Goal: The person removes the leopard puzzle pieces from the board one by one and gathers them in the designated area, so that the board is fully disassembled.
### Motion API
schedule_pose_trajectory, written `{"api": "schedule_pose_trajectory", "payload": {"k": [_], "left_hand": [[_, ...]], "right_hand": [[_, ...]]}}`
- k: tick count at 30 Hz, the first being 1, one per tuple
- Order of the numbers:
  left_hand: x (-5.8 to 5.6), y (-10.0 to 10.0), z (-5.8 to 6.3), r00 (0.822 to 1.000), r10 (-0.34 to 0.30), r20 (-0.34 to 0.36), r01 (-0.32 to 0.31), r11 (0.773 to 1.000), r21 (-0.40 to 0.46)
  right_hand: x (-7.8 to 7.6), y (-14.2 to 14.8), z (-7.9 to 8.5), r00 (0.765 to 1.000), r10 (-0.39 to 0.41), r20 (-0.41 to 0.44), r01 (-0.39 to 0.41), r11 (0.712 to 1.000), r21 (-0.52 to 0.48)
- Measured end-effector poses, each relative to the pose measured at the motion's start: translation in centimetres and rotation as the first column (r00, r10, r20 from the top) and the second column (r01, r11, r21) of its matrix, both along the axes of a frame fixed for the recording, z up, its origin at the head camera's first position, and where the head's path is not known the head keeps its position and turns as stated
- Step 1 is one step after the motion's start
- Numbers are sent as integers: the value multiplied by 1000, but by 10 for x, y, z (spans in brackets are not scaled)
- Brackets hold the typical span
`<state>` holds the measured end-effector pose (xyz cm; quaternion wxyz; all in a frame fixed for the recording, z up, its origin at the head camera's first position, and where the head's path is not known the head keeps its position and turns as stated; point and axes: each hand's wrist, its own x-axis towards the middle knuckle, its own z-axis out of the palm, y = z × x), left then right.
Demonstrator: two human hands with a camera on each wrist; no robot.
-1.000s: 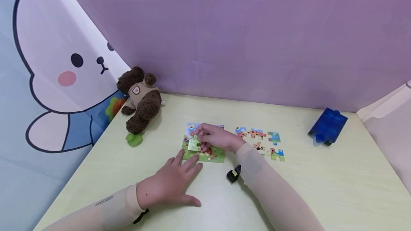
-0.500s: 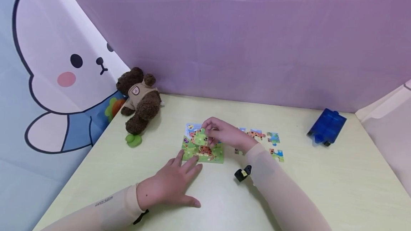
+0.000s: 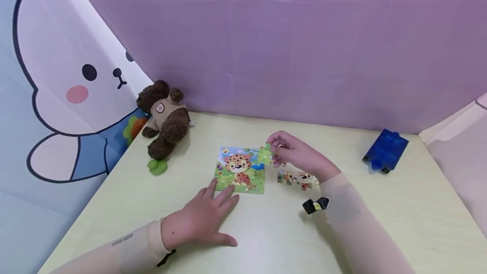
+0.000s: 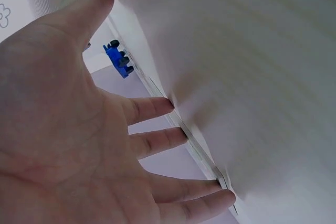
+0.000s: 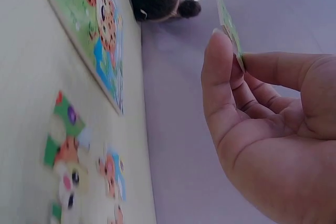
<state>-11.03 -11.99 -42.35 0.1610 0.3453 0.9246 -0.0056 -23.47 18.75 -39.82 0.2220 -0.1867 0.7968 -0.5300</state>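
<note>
A square picture board [image 3: 239,172] with a spotted leopard cub lies flat on the table. My left hand [image 3: 203,219] is spread on the table, its fingertips at the board's lower left edge. Between thumb and fingertips, my right hand [image 3: 298,152] pinches a green jigsaw piece [image 3: 265,154], raised and overlapping the board's right edge in the head view. The right wrist view shows this jigsaw piece [image 5: 231,30] almost edge-on, well off the table. Loose jigsaw pieces [image 3: 296,177] with parts of a leopard lie right of the board, some hidden under the right hand and forearm.
A brown teddy bear [image 3: 167,117] leans at the back left, with a small green toy [image 3: 157,166] in front of it. At the back right sits a blue toy [image 3: 386,150]. A purple cloth [image 3: 266,50] hangs along the table's back edge.
My right hand has moved right with the green jigsaw piece, from over the middle of the board to its right edge, uncovering the leopard picture. The left hand stays in place.
</note>
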Motion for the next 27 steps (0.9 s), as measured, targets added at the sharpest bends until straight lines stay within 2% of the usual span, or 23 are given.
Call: {"api": "schedule_pose_trajectory", "payload": {"k": [5,12,17,27], "left_hand": [[1,-1,0,1000,0,-4,0,1000,2],[2,-1,-1,1000,10,3,-10,1000,6],[1,0,0,1000,7,4,-7,1000,-4],[1,3,-1,1000,13,21,-12,1000,-20]], "right_hand": [[7,16,-4,999,-29,21,28,999,25],[17,30,-14,999,-9,48,7,999,36],[26,38,-17,997,6,73,-14,993,116],[38,42,-24,978,169,120,-191,961,201]]}}
